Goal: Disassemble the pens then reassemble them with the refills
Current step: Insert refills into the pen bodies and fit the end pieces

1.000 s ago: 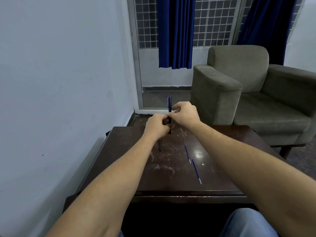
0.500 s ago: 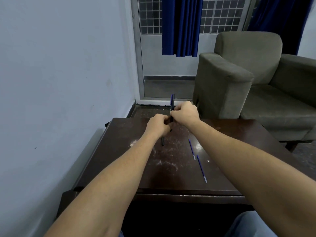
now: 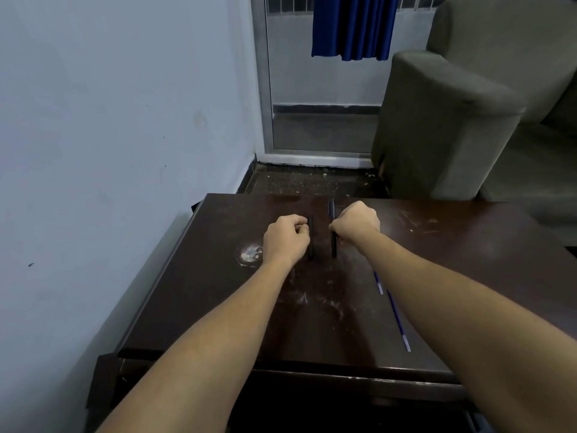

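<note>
Both hands hover over the far middle of the dark wooden table [image 3: 468, 260]. My left hand [image 3: 285, 237] grips a short black pen piece [image 3: 310, 242], held roughly upright beside its fingers. My right hand [image 3: 356, 221] grips a longer dark pen [image 3: 332, 228] whose ends stick out above and below the fist. The two pieces stand side by side, a small gap apart. Two thin blue refills lie on the table to the right: one refill [image 3: 378, 282] partly hidden by my right forearm, the other refill [image 3: 398, 320] nearer the front edge.
A pale wall runs along the table's left side. A grey-green armchair [image 3: 452, 120] stands beyond the table's far right corner. A white scuff [image 3: 249, 253] marks the tabletop left of my left hand. A door and a blue curtain [image 3: 352, 26] are at the back.
My hands were together on one pen held up in front of me. They have come down to the table and apart, each now with its own pen piece. The view has tilted downward.
</note>
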